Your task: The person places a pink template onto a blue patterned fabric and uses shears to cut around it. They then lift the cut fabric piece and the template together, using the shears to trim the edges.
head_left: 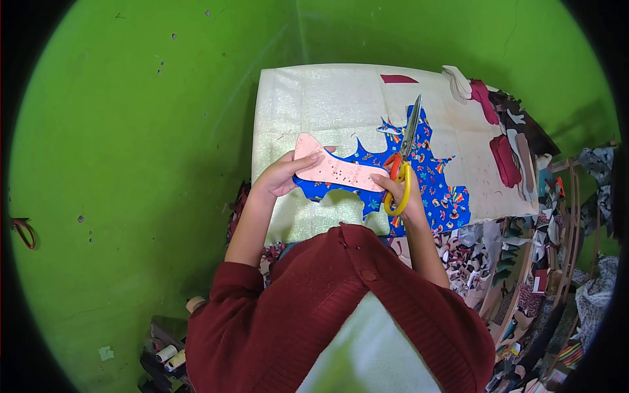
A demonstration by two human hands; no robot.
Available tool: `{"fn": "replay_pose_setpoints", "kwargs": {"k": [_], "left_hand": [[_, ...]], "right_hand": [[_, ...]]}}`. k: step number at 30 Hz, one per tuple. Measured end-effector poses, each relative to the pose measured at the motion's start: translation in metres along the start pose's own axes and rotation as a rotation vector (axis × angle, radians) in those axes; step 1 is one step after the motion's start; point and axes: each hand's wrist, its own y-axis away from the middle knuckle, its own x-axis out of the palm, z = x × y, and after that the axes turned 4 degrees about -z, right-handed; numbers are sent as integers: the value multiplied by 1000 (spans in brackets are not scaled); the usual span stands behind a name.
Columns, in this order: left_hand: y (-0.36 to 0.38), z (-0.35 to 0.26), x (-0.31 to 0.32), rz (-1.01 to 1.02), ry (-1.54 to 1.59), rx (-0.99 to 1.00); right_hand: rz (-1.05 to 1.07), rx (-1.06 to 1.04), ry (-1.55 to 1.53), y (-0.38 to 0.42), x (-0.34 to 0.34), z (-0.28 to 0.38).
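Observation:
A pink sole-shaped template (341,171) with small holes and writing lies on top of blue patterned fabric (438,187). At its left end, my left hand (285,173) pinches template and fabric together, thumb on top. My right hand (405,196) holds the template's right end under its thumb, and scissors (405,187) with yellow and orange handles hang on the same hand. Their blades point up and away, over the fabric, and look closed. The fabric has a jagged, cut edge and spreads over the right part of the table.
The pale cloth-covered table (341,85) bears a dark red scrap (398,79) at the back. Stacks of red cut pieces (504,162) and white ones lie along its right side. Fabric scraps (465,262) pile up below right. Thread spools (171,357) stand at lower left, beside the green wall.

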Motion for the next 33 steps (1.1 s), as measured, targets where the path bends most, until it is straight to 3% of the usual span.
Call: {"fn": "replay_pose_setpoints", "kwargs": {"k": [10,19,24,28,33], "left_hand": [[2,32,-22,-33,-31,-196],[10,46,-16,-38,-253,-133],[13,41,-16,-89,-91,-246],[13,34,-3,-122,-145,-216],[9,30,0,-141,55,-239]], "right_hand": [[14,54,125,2,-13,-14],[66,191,115,14,-21,-29],[52,156,51,13,-20,-28],[51,158,9,15,-17,-22],[75,154,22,15,-16,-19]]}}
